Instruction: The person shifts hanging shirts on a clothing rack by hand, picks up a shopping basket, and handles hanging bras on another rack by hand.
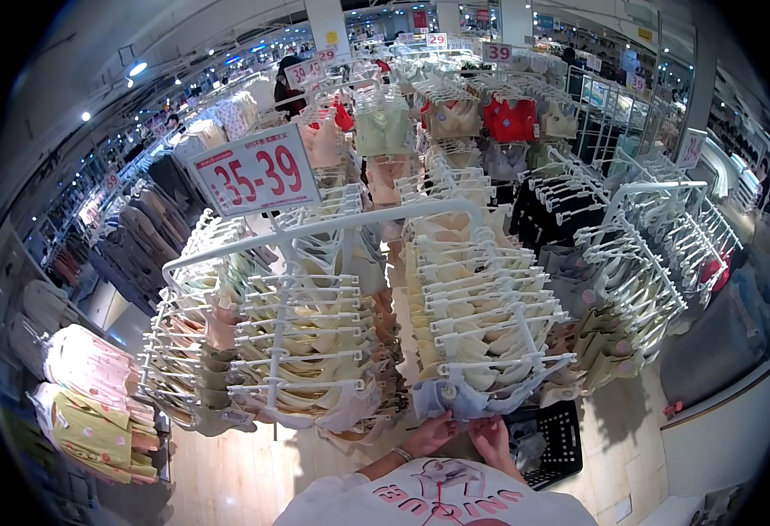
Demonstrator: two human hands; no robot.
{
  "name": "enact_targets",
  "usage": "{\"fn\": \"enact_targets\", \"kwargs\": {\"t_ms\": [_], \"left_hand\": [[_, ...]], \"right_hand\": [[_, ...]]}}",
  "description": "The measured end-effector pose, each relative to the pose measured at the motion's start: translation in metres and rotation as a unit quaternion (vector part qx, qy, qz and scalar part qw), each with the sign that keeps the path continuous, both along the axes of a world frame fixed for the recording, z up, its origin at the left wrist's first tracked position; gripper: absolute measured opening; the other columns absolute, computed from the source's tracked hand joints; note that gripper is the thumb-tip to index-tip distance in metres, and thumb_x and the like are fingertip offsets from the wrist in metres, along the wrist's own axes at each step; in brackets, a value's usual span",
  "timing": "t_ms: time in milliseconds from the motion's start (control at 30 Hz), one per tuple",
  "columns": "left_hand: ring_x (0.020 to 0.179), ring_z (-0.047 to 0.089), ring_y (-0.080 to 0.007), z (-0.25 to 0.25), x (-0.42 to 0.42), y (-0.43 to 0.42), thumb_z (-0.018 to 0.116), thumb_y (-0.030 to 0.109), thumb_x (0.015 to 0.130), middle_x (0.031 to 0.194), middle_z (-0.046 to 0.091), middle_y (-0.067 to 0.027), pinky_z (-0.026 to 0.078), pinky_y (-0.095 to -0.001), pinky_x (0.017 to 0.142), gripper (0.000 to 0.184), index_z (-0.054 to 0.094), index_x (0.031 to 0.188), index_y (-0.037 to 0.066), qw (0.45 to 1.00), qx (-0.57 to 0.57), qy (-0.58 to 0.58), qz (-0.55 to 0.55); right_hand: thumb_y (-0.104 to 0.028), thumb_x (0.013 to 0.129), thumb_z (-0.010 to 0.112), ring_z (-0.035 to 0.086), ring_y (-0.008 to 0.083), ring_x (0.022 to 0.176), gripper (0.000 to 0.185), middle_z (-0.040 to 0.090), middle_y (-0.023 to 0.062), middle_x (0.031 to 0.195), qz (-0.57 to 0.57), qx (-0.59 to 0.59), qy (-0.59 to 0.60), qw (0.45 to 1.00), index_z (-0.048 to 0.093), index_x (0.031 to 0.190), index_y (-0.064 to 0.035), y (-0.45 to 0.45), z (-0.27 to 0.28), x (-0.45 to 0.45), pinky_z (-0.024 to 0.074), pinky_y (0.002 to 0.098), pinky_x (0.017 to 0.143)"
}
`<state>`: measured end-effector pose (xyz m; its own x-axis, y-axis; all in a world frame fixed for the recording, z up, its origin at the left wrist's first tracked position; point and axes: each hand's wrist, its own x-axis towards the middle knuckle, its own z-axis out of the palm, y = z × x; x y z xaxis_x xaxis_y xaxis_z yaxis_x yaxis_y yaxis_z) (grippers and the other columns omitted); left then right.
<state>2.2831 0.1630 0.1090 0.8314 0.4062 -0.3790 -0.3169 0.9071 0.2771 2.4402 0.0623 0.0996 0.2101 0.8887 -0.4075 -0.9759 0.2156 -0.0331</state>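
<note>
A light blue bra (455, 399) hangs on a white hanger at the front end of the right-hand row on the rack. Just below its lower edge is my left hand (433, 433), fingers bent and pinched together. My right hand (490, 436) is close beside it, also with its fingers drawn together near the bra's underside. What lies between the fingertips of either hand is too small to make out. Behind the blue bra, cream and pale yellow bras (481, 302) hang close together on white hangers.
A white rack frame (385, 216) carries a price sign (256, 170) at its left. Below the rack, a black basket (562, 443) stands right of my hands. Pink and green clothes (95, 430) hang at the left; a grey-topped counter (718, 351) is at the right.
</note>
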Motion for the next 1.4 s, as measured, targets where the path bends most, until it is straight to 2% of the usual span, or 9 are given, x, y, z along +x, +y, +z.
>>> {"fn": "enact_targets", "kwargs": {"t_ms": [67, 267, 467, 667, 767, 867, 1167, 1400], "left_hand": [[0.087, 0.051, -0.0149, -0.004, -0.001, 0.0, 0.06, 0.021, 0.088, 0.095, 0.057, -0.0005, 0.042, -0.0334, 0.084, 0.015, 0.055, 0.1, 0.012, 1.0, -0.001, -0.013, -0.002], [0.087, 0.051, -0.0154, 0.0, 0.001, -0.002, 0.06, 0.021, 0.088, 0.094, 0.056, -0.0011, 0.041, -0.034, 0.086, 0.015, 0.055, 0.098, 0.012, 1.0, -0.002, -0.011, -0.005], [0.088, 0.051, -0.0149, -0.011, 0.001, -0.002, 0.061, 0.022, 0.087, 0.095, 0.057, -0.0008, 0.042, -0.0337, 0.085, 0.016, 0.055, 0.098, 0.012, 1.0, 0.002, -0.016, -0.008], [0.088, 0.053, -0.0146, 0.008, 0.0, -0.003, 0.061, 0.021, 0.087, 0.094, 0.058, -0.0005, 0.043, -0.033, 0.083, 0.013, 0.056, 0.096, 0.012, 1.0, 0.011, 0.0, -0.001], [0.087, 0.054, -0.0152, 0.002, -0.002, -0.004, 0.061, 0.02, 0.087, 0.093, 0.058, -0.001, 0.043, -0.0331, 0.082, 0.013, 0.056, 0.095, 0.011, 1.0, 0.023, -0.003, 0.005], [0.079, 0.053, -0.0126, 0.017, 0.0, -0.005, 0.062, 0.016, 0.087, 0.088, 0.057, 0.0008, 0.045, -0.0304, 0.076, 0.011, 0.055, 0.095, 0.012, 1.0, 0.012, 0.006, 0.015], [0.08, 0.054, -0.0127, 0.012, 0.0, -0.006, 0.061, 0.018, 0.087, 0.09, 0.057, 0.0009, 0.045, -0.0312, 0.079, 0.013, 0.055, 0.098, 0.013, 1.0, -0.009, 0.013, 0.006], [0.081, 0.054, -0.0127, 0.011, 0.001, -0.005, 0.061, 0.019, 0.087, 0.089, 0.057, 0.0013, 0.045, -0.0313, 0.079, 0.014, 0.055, 0.098, 0.013, 1.0, -0.004, 0.011, 0.002]], "right_hand": [[-0.018, 0.082, 0.059, 0.055, 0.0187, 0.083, 0.024, 0.06, 0.002, 0.075, 0.006, 0.022, -0.003, 1.0, 0.05, 0.061, -0.0113, -0.001, -0.004, 0.001, 0.0426, 0.0365, 0.088], [-0.02, 0.082, 0.06, 0.056, 0.02, 0.081, 0.021, 0.061, 0.0024, 0.073, -0.002, -0.014, 0.01, 1.0, 0.056, 0.063, -0.0126, -0.003, -0.003, 0.001, 0.0424, 0.0372, 0.088], [-0.02, 0.083, 0.059, 0.056, 0.0204, 0.082, 0.024, 0.061, 0.0029, 0.075, 0.008, 0.018, -0.01, 1.0, 0.052, 0.061, -0.0119, -0.004, -0.011, 0.004, 0.0428, 0.0376, 0.088], [-0.018, 0.083, 0.058, 0.057, 0.0208, 0.083, 0.023, 0.062, 0.0032, 0.077, 0.023, 0.056, -0.018, 0.998, 0.053, 0.061, -0.0116, -0.004, -0.016, 0.006, 0.0435, 0.0377, 0.088], [-0.018, 0.083, 0.058, 0.058, 0.0203, 0.084, 0.02, 0.063, 0.0032, 0.078, 0.005, 0.001, -0.002, 1.0, 0.055, 0.064, -0.0116, -0.002, -0.007, 0.004, 0.0442, 0.0378, 0.087], [-0.018, 0.083, 0.059, 0.058, 0.0197, 0.084, 0.018, 0.063, 0.0032, 0.077, 0.009, 0.004, 0.002, 1.0, 0.057, 0.066, -0.0115, -0.001, -0.003, 0.003, 0.0447, 0.038, 0.086], [-0.017, 0.081, 0.059, 0.057, 0.0214, 0.079, 0.023, 0.063, 0.0034, 0.072, 0.019, 0.026, -0.011, 0.999, 0.053, 0.06, -0.011, -0.003, -0.021, 0.007, 0.0435, 0.0376, 0.088], [-0.017, 0.081, 0.058, 0.057, 0.0224, 0.081, 0.026, 0.063, 0.0033, 0.072, 0.018, 0.019, -0.007, 1.0, 0.05, 0.057, -0.0111, -0.003, -0.017, 0.007, 0.0435, 0.0378, 0.088]]}}
